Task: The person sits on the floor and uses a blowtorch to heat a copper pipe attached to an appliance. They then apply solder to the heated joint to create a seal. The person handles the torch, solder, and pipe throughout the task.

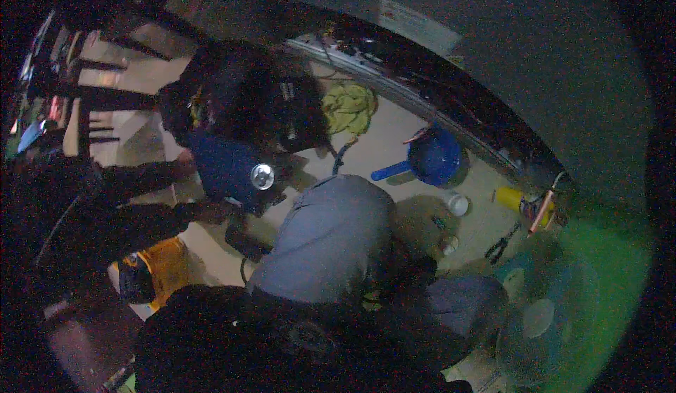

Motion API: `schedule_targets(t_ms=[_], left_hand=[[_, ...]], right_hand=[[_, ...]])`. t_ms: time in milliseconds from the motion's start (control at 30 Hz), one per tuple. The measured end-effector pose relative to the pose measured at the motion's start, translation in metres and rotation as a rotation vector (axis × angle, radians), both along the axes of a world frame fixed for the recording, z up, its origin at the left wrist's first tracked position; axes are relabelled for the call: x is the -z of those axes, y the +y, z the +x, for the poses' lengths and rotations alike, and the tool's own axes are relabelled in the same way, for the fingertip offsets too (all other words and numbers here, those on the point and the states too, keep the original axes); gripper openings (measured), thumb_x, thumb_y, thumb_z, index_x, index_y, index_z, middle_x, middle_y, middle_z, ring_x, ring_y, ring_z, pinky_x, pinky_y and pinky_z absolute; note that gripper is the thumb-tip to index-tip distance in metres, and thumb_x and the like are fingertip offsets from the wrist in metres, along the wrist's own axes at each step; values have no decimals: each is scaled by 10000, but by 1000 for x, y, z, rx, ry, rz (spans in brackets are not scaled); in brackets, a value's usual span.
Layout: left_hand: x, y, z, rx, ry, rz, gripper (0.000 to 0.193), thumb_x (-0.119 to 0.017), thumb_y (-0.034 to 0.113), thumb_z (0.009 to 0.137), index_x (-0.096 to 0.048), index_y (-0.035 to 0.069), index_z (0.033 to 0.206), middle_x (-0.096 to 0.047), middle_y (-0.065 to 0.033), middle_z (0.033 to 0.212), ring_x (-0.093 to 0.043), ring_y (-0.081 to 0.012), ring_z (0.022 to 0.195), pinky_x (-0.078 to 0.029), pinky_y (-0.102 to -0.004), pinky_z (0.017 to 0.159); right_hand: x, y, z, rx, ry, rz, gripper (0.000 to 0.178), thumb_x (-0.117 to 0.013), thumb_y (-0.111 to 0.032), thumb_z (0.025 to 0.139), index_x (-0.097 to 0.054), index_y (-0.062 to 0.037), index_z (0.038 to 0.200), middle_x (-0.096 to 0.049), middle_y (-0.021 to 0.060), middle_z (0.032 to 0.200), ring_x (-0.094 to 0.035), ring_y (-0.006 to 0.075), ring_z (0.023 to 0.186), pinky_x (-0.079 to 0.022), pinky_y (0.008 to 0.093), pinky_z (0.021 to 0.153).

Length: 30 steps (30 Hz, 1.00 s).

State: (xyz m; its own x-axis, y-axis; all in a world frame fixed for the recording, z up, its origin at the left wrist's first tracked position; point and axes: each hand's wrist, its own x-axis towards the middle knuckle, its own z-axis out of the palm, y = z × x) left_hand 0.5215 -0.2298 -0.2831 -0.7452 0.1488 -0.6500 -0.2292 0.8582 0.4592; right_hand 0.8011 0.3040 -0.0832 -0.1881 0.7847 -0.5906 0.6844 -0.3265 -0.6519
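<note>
Blue dipper [436, 159]; white container [458, 204] nearby

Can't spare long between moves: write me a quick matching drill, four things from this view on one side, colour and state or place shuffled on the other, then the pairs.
Things:
1. Scoop
2. Cloth
3. Trousers
4. Sheet

Descriptions:
A. Grey, bent at the knee
B. Pale, near the top edge of the picture
C. Blue, its handle pointing to the picture's left
D. Yellow-green, crumpled in a heap

Right pairs: 1-C, 2-D, 3-A, 4-B.
</note>
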Motion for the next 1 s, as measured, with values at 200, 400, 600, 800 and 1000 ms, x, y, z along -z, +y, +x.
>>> schedule_targets(t_ms=[200, 400, 600, 800, 1000], left_hand=[[-24, -37, 33, -22, -15, -14, 275, -644, 109, 833, -647, 2, 1086, -684, -179, 945, -663, -265, 881, -521, -413, 767], [-38, -86, 40, -27, -28, -15, 252, -647, 95, 828, -664, 3, 1062, -690, -175, 927, -670, -263, 854, -527, -412, 749], [-74, -98, -5, 37, 73, 76, 229, -650, 82, 824, -681, 3, 1037, -697, -172, 908, -677, -260, 826, -532, -411, 730], [-141, -49, -129, -304, 188, 556, 287, -717, 66, 745, -685, -9, 1020, -708, -167, 866, -682, -253, 771, -533, -412, 683], [-94, 47, -249, -500, 462, 263, 535, -684, 213, 716, -563, -68, 1155, -622, -280, 1079, -666, -378, 903, -526, -462, 829]], right_hand=[[13, -11, 16, 4, 62, 14, 60, -537, -109, 877, -512, -125, 825, -439, -22, 694, -418, 107, 583, -394, 296, 526], [27, -27, 24, 16, 133, 40, 64, -534, -111, 879, -512, -123, 821, -439, -21, 695, -420, 110, 591, -398, 299, 536], [46, -44, 41, 36, 221, 77, 68, -531, -113, 882, -511, -121, 817, -438, -20, 696, -423, 113, 598, -401, 301, 546], [50, -68, 101, 151, 226, 146, 73, -527, -115, 885, -511, -118, 814, -438, -19, 697, -425, 116, 606, -405, 304, 556], [-15, -102, 129, 342, 317, 262, 79, -524, -117, 888, -510, -116, 810, -437, -18, 699, -428, 119, 614, -409, 306, 566]])
